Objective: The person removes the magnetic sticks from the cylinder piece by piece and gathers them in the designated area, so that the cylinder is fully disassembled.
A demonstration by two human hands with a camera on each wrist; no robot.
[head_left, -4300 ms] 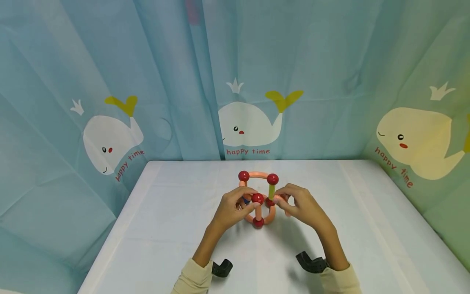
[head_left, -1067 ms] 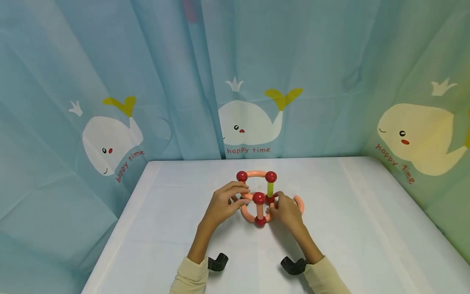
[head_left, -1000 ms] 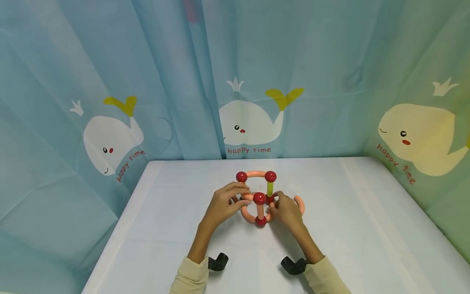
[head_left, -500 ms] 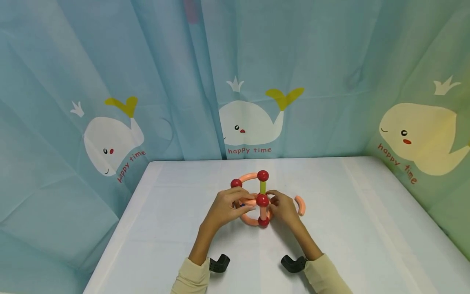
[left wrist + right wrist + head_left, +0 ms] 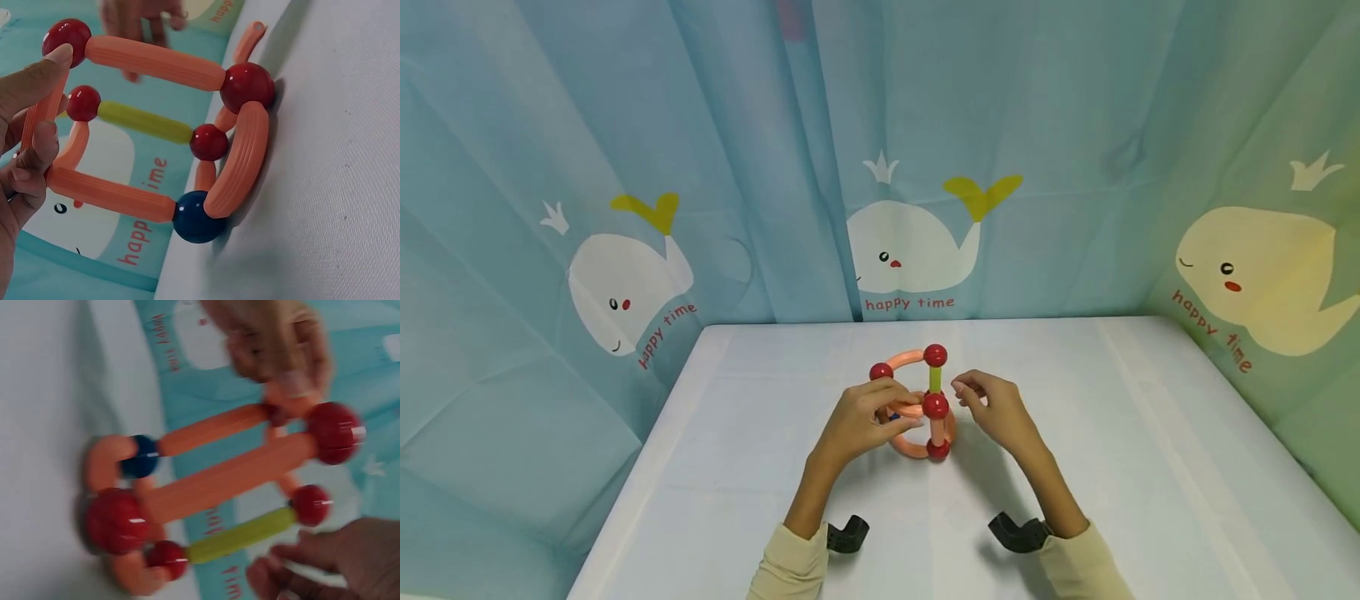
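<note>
A frame of magnetic balls and sticks stands on the table: red balls (image 5: pixel 936 406), a blue ball (image 5: pixel 199 217), orange sticks (image 5: pixel 153 60) and one yellow-green stick (image 5: pixel 145 122). My left hand (image 5: pixel 861 421) pinches a curved orange stick (image 5: pixel 45 112) at the frame's top, its thumb against a red ball (image 5: pixel 67 42). To the right of the frame, my right hand (image 5: pixel 1006 412) is apart from it, fingers loosely bent and holding nothing. The right wrist view shows the right hand close to the yellow-green stick (image 5: pixel 240 535).
A loose curved orange stick (image 5: pixel 249 41) lies on the white table (image 5: pixel 737 467) beyond the frame; the head view hides it behind the right hand. A blue curtain (image 5: pixel 1060 167) with printed whales hangs behind the table. Each wrist wears a black mount (image 5: pixel 848 535).
The right hand first held the loose curved stick, put it down at the right, then touched the frame's lower right. The frame has turned. Now the right hand has drawn back from it.
</note>
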